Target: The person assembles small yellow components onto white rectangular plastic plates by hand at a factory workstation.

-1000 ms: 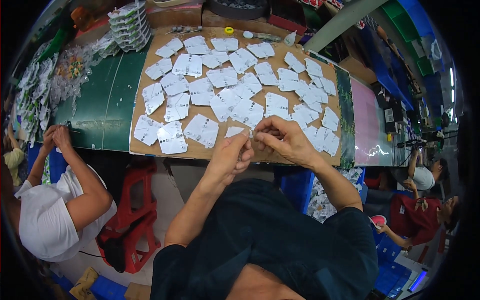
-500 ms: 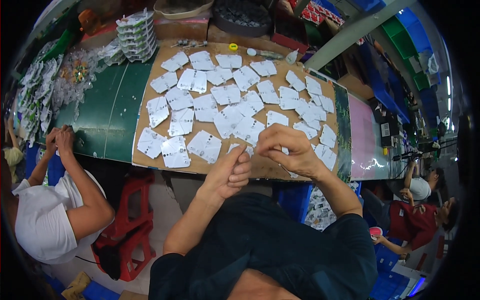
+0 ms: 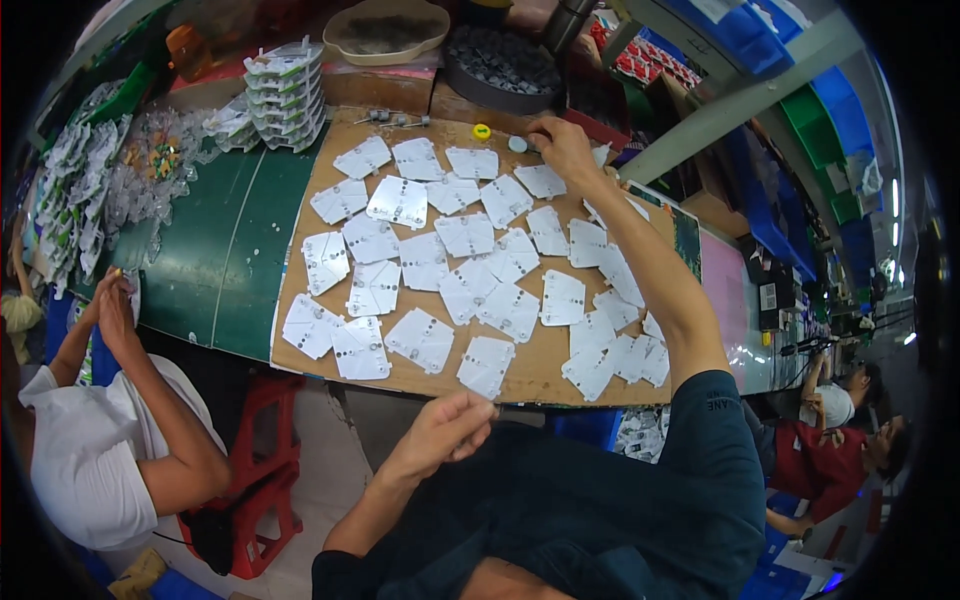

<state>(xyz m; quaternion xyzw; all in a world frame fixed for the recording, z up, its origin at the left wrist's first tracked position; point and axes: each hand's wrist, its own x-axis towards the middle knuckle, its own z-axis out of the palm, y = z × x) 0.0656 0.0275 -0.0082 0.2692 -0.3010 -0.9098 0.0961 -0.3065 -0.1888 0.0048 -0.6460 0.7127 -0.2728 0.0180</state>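
A brown cardboard sheet lies on the bench, covered with several white flat plastic pieces, each carrying small metal parts. My right hand is stretched to the sheet's far edge, its fingertips down beside a small white round piece and a yellow one. Whether it grips anything is hidden by the fingers. My left hand hovers just off the sheet's near edge with fingers pinched together. Nothing shows in them.
A green mat lies left of the sheet, with heaps of clear blister packs. Stacked clear trays, a beige bowl and a dark round tray stand behind. A person in white works at left by a red stool.
My hands were together at the sheet's near edge. The right hand has since reached across to the far edge, and the left has dropped back toward my body.
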